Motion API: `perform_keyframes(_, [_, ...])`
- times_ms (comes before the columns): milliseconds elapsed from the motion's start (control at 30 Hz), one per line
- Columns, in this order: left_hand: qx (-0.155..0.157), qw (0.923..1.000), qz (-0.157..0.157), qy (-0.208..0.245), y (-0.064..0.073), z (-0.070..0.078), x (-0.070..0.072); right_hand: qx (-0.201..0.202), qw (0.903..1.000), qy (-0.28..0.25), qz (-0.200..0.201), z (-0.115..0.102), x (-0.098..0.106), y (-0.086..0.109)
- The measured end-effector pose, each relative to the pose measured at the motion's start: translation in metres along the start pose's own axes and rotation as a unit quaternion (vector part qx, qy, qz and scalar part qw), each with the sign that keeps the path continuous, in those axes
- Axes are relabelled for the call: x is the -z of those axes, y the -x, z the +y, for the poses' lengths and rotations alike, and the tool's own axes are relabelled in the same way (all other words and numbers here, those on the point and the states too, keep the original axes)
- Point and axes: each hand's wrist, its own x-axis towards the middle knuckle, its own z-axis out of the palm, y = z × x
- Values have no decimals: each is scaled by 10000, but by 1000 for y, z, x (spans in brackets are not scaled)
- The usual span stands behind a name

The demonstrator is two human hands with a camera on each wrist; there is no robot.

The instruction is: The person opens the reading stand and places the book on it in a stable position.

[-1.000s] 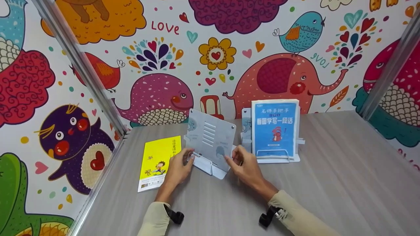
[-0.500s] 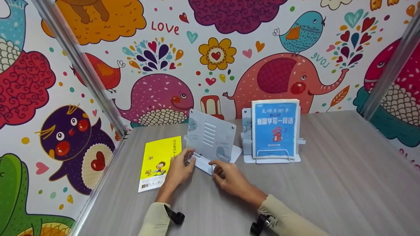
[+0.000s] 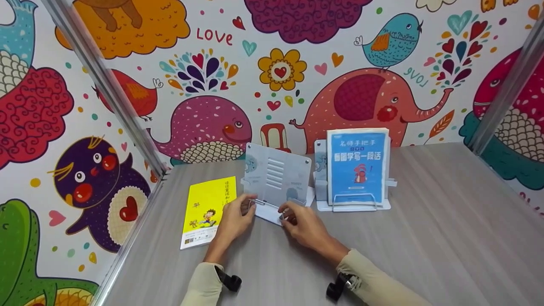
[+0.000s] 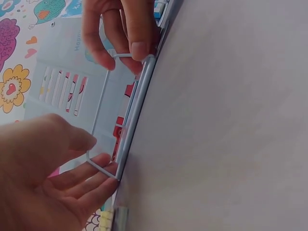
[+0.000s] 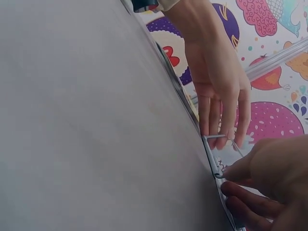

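A pale grey metal book stand (image 3: 293, 174) with a slotted back plate stands at an angle on the table. Across its front lip runs a thin wire page holder (image 4: 100, 103). My left hand (image 3: 235, 217) holds the wire's left corner, thumb in front and fingers behind it. At the opposite corner my right hand (image 3: 308, 225) grips the wire between thumb and curled fingers, seen at the top of the left wrist view. Just left of my left hand lies a yellow book (image 3: 208, 199), partly covered by that hand.
To the right, a second stand (image 3: 321, 193) holds a blue book (image 3: 357, 174) upright behind its own wire. Cartoon-printed wall panels (image 3: 280, 25) enclose the table (image 3: 446, 238) at the back and sides, joined by metal posts (image 3: 104, 85).
My right hand has moved from the stand's right edge down and left to the wire's right corner. The stand has turned slightly. My left hand has kept its hold.
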Motion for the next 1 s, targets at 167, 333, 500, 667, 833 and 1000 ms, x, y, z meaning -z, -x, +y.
perform_keyframes(167, [23,10000,-69,43,0,3,-2,-78,9998,30,160,9,7,-2])
perform_keyframes(333, [4,9997,-244,57,0,7,-6,-219,9984,-78,519,24,15,-7])
perform_keyframes(500, [-155,9991,-348,165,1,6,-8,-155,9971,-241,707,32,19,-10])
perform_keyframes(667, [-109,9993,-216,299,1,2,-10,-65,9979,-198,616,35,21,-8])
perform_keyframes(833, [-57,9996,-141,235,1,1,-11,-54,9982,-254,545,36,21,-7])
perform_keyframes(1000, [-74,9997,-74,240,0,1,-13,-37,9982,-299,511,38,22,-10])
